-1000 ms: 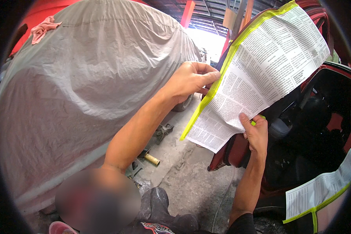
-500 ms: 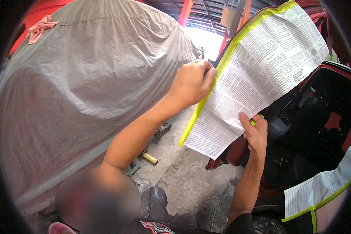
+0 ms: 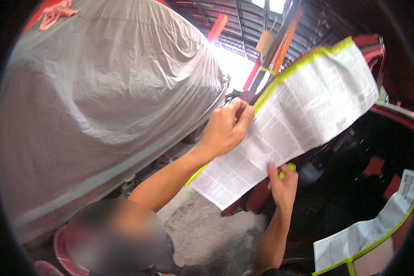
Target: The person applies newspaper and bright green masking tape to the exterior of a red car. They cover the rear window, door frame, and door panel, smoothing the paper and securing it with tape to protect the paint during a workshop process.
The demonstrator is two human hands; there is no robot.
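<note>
A sheet of newspaper (image 3: 285, 124) slants across the upper right, its far edge lined with yellow-green masking tape (image 3: 280, 79). My left hand (image 3: 226, 128) is closed in a pinch on that taped edge, with thumb and forefinger together. At the sheet's lower edge, my right hand (image 3: 284, 186) has its thumb over the paper. Its fingers curl round a bit of yellow-green tape (image 3: 288, 169), of which only part shows. Behind the paper, a dark red vehicle part carries the taped edge; most of it is hidden.
To the left stands a large shape under a grey cover (image 3: 119, 83), with a pink cloth (image 3: 55, 14) on top. A dark vehicle opening (image 3: 336, 184) lies at right. Below it is another taped newspaper strip (image 3: 363, 237). A pink bucket (image 3: 62, 248) sits lower left.
The view has shifted, so the cover appears higher and the sheet lower. My left hand has slid up along the taped edge. My right hand stays at the sheet's lower edge.
</note>
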